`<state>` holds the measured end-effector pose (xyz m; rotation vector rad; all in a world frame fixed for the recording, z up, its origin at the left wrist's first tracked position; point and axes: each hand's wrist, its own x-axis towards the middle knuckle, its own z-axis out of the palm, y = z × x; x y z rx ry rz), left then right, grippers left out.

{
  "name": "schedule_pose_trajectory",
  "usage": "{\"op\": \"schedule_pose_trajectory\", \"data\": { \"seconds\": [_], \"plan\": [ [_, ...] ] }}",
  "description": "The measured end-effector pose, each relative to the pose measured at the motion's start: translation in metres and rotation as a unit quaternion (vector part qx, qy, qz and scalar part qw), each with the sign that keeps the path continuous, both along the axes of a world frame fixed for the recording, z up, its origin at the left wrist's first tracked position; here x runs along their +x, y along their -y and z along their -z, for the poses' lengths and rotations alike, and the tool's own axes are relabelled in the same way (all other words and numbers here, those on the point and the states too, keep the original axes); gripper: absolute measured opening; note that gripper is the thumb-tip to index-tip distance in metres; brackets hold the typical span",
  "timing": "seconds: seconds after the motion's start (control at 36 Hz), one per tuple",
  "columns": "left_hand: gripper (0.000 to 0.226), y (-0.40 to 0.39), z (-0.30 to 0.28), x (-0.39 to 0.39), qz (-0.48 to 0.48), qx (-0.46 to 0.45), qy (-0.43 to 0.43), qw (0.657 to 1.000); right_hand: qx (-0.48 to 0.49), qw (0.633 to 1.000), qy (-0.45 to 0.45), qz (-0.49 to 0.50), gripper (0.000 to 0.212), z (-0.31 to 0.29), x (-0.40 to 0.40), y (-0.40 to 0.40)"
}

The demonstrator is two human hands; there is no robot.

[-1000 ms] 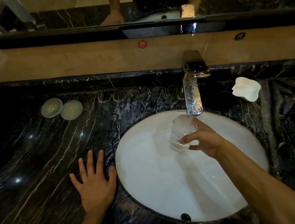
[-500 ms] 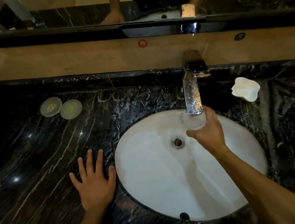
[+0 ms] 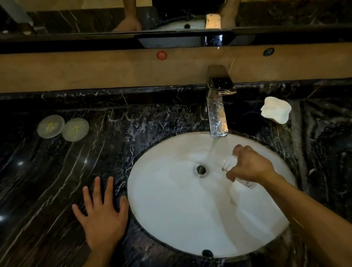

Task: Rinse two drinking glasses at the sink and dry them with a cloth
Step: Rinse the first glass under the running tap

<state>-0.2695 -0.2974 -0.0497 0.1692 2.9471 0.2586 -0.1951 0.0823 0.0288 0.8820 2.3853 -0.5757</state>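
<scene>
The left hand lies flat on the dark marble counter, fingers spread, beside the white basin; farther in, the right hand grips a tilted clear glass over the basin, just right of the tap's running stream

Two round coasters and a white soap dish sit on the marble counter.

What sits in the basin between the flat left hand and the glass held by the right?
In the head view, only bare white basin and its drain lie between the left hand and the glass.
</scene>
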Motion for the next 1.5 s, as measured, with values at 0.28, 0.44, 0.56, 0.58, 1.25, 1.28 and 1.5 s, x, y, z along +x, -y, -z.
{"op": "schedule_pose_trajectory", "data": {
  "seconds": [0.28,0.44,0.56,0.58,1.25,1.28,1.5],
  "plan": [
    [0.071,0.0,-0.001,0.0,0.001,-0.005,0.0,1.0,0.099,0.988,0.084,-0.079,0.074,-0.009,-0.003,0.004],
    [0.071,0.0,0.0,0.0,0.0,-0.003,-0.002,1.0,0.182,0.959,0.143,-0.162,0.072,-0.014,-0.004,0.011],
    [0.071,0.0,0.001,-0.001,0.0,-0.007,0.0,1.0,0.235,0.936,0.145,-0.22,0.066,-0.013,0.0,0.018],
    [0.071,0.0,0.001,-0.001,0.0,-0.007,0.001,1.0,0.245,0.93,0.146,-0.231,0.065,-0.012,0.001,0.018],
    [0.038,-0.058,-0.051,-0.025,-0.059,0.05,0.008,0.997,-0.274,0.842,-0.337,0.318,0.074,-0.014,0.068,0.009],
    [0.038,-0.073,-0.063,-0.032,-0.029,0.076,0.005,0.997,-0.278,0.841,-0.34,0.317,0.074,-0.016,0.069,0.01],
    [0.041,-0.203,-0.158,-0.063,0.286,0.234,-0.141,0.918,-0.304,0.826,-0.359,0.31,0.073,-0.026,0.082,0.018]
  ]
}}
